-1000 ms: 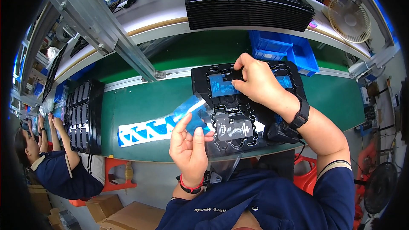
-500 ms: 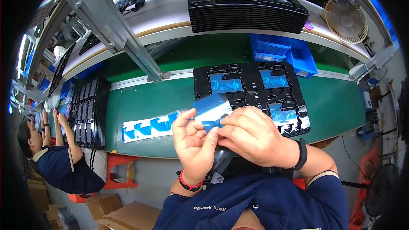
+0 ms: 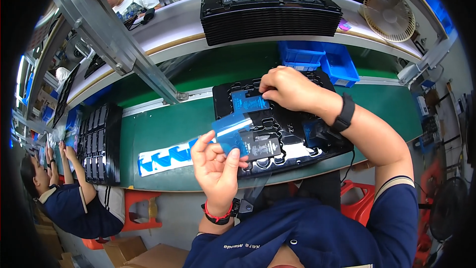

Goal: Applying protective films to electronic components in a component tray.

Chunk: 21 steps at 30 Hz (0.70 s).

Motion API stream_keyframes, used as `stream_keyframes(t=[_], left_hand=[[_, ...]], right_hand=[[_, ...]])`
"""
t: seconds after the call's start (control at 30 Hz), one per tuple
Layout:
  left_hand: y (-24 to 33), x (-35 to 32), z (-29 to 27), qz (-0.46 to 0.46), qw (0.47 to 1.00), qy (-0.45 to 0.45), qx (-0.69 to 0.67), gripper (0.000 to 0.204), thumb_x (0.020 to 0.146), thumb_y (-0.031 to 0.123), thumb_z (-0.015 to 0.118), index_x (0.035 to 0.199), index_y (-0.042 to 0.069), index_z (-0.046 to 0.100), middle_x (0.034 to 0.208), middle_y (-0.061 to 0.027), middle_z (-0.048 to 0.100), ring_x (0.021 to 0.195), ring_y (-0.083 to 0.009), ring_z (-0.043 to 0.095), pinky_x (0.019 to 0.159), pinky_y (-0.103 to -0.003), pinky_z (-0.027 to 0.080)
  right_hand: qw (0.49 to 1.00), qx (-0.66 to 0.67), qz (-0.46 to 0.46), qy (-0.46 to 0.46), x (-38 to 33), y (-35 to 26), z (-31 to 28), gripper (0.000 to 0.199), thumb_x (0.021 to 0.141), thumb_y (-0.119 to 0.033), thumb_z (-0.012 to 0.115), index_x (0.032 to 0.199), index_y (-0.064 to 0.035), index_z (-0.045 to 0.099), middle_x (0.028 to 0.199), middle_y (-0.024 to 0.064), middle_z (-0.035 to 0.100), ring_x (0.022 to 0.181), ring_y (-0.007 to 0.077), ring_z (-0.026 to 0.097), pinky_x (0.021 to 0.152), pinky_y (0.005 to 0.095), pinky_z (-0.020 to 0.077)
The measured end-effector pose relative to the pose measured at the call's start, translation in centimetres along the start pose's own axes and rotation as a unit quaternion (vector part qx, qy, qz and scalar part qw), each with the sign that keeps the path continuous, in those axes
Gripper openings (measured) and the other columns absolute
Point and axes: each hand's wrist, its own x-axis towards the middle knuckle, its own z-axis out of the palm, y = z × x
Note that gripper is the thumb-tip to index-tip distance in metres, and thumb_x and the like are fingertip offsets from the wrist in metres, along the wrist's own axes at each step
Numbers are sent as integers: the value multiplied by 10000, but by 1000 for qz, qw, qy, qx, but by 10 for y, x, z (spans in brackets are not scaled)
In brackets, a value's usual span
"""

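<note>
Head view, left grip pinching blue film, right grip at white-printed battery, hold unclear

Translucent blue film, streaked with white glare, shows against a glossy black tray — one flat cell there bright blue with pale print, a dark cell charcoal with white print. Across the green desk runs a white strip patterned with slanted blue shapes, while blue bins and a black tray stack stand beyond. Navy with cream sleeve trim colours the shirt, set off by a black wristband and a red bracelet.
</note>
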Motion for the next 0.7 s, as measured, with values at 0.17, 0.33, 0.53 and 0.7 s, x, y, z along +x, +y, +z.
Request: stream_keyframes(t=[0.17,0.33,0.53,0.7], left_hand=[[-3,-3,-7,-24,1000,11,-7,514,826,-108,545,1272,6,316,885,-124,565,693,-157,620,587,-245,560],[-6,-6,-11,-1,1000,-2,2,497,822,-111,551,1249,7,326,922,-138,568,709,-154,618,595,-251,562],[-10,-9,-12,34,999,-11,39,476,836,-79,548,1252,-1,329,863,-143,583,641,-148,605,577,-248,547],[-14,-13,-14,37,998,-2,48,498,814,-105,560,1244,1,332,885,-141,576,666,-151,605,587,-261,556]], right_hand=[[999,-48,20,13,7,2,10,82,717,-100,673,764,-34,666,716,147,623,790,327,613,726,407,490],[998,7,63,-26,8,-5,8,77,709,-57,661,736,-2,615,748,149,608,775,311,593,693,391,473],[994,45,100,9,4,-18,11,104,698,-16,674,765,36,614,689,172,617,664,313,629,596,374,485],[994,37,105,14,3,-23,13,99,685,2,673,762,40,623,657,167,610,641,305,623,588,365,484]])
